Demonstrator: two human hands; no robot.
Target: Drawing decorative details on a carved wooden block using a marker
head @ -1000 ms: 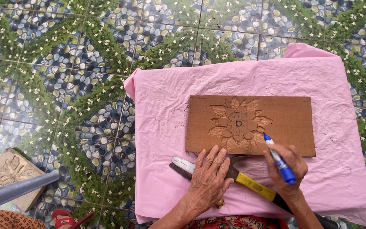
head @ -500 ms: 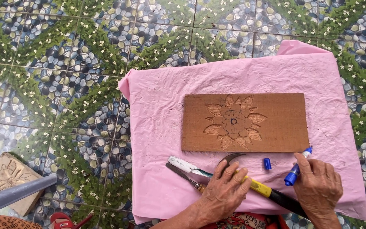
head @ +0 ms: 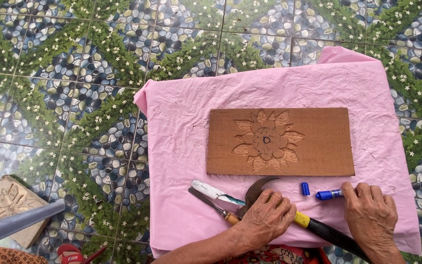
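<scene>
— What carries everything here?

— A crinkled pink plastic sheet point(head: 181, 127) spread over a floor of pebble-and-flower patterned tiles point(head: 74, 63). In the middle of the sheet lies a flat rectangular brown wooden board point(head: 318, 142), its long sides parallel to the sheet's near edge, with a flower carved into it left of centre.

— And the tools?

— All sit between the board and the near edge. A claw hammer with a black-and-yellow handle point(head: 328, 233) lies slanted, head toward the board, handle running to the near right corner. The left hand point(head: 265, 220) rests palm-down over its neck, fingers curled over it (whether it truly grips cannot be told). Just left of that hand lie a slim wooden-handled chisel point(head: 211, 205) and a white-handled tool point(head: 216, 191), side by side.

— The other hand?

— The right hand point(head: 369, 215) lies near the sheet's right near corner, fingers closed around the back end of a blue marker pen point(head: 329, 194) that lies flat on the sheet, tip pointing left. Its small blue cap point(head: 305, 188) stands apart, just left of the tip.

— Anything off the sheet?

— A pale carved block point(head: 6, 205) and a grey pipe point(head: 15, 225) past its left edge.
</scene>
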